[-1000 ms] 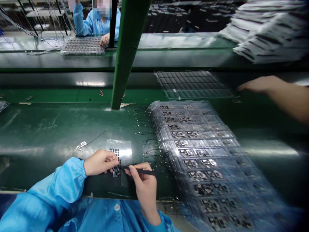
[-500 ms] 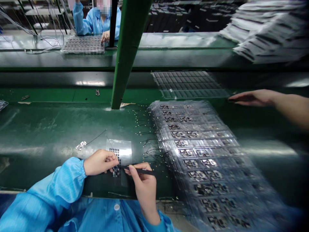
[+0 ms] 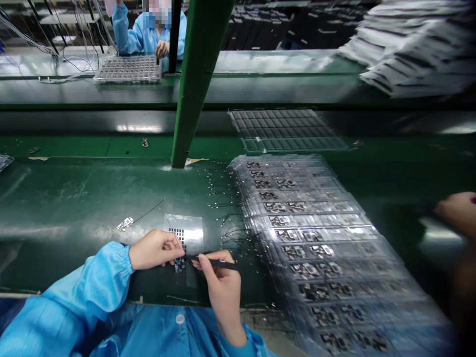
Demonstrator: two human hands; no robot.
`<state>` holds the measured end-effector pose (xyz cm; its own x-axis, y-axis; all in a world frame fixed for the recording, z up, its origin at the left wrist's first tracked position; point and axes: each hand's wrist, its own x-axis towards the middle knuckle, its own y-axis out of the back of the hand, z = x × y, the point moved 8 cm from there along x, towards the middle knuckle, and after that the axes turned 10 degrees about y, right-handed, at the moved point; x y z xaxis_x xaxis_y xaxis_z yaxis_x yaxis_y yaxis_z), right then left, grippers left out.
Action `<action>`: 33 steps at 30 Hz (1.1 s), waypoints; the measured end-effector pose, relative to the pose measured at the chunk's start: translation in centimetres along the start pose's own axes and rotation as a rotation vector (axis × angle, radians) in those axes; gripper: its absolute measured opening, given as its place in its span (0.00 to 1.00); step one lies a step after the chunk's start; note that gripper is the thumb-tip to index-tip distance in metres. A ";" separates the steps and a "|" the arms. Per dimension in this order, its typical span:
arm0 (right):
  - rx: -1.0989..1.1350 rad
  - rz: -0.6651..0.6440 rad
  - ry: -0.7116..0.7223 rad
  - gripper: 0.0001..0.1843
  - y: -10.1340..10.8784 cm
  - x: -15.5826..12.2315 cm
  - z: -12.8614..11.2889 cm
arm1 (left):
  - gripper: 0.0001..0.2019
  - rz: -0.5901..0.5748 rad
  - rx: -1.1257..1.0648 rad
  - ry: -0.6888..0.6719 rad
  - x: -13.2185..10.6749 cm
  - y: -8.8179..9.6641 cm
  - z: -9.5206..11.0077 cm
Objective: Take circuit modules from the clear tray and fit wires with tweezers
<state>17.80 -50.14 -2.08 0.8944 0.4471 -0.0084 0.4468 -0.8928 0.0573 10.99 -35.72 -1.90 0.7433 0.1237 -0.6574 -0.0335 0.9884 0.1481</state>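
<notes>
Two bare hands meet at the near edge of the green tabletop (image 3: 74, 198), at about 6 o'clock in the head view. The left hand (image 3: 154, 249), coming out of a blue sleeve (image 3: 85, 287), is curled narrow with its fingertips pinched on a small dark component (image 3: 179, 265) that lies on the tabletop. The right hand (image 3: 219, 280) is closed around a thin black tool (image 3: 213, 263), held like a pen, its tip pointing toward 9 o'clock and reaching the component just beside the left fingertips. Directly beyond the component, toward 12 o'clock, lies a clear film sheet (image 3: 188, 233) with a small grid of dark squares. A tiny silvery part (image 3: 125, 223) sits at about 10 o'clock from the left hand, well apart from it. Toward 3 o'clock of the hands, a long stack of clear trays (image 3: 316, 238) filled with circuit parts runs away toward 12 o'clock. Loose thin black wires (image 3: 230, 223) are scattered between the film sheet and the trays. A dark empty-looking grid tray (image 3: 288, 129) lies at 1 o'clock, beyond a green post (image 3: 197, 84). Another person's hand (image 3: 457, 213), blurred, shows at the right edge. A co-worker in blue (image 3: 148, 34) sits at 11 o'clock behind a tray.
</notes>
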 end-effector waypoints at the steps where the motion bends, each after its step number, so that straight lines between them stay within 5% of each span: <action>1: -0.004 0.001 0.001 0.18 0.0 0.0 0.0 | 0.08 0.000 0.000 0.002 0.0 0.0 -0.1; 9: -0.066 0.002 0.049 0.19 0.2 0.1 -0.3 | 0.05 0.045 0.052 -0.083 0.0 0.1 0.3; 21: -0.026 0.088 0.016 0.23 0.9 -0.4 0.4 | 0.05 0.277 0.020 -0.172 -0.3 1.7 0.8; 27: 0.006 -0.059 0.021 0.25 -0.2 -0.3 0.9 | 0.06 0.257 0.108 -0.272 -1.1 0.6 2.0; 33: -0.091 -0.187 0.145 0.14 -1.5 0.3 -0.2 | 0.07 0.291 0.208 -0.374 -1.7 0.2 2.3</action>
<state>17.40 -48.65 -2.00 0.7815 0.6131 0.1158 0.5948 -0.7881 0.1582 11.29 -35.90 0.94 0.9125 0.3131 -0.2634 -0.1691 0.8748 0.4539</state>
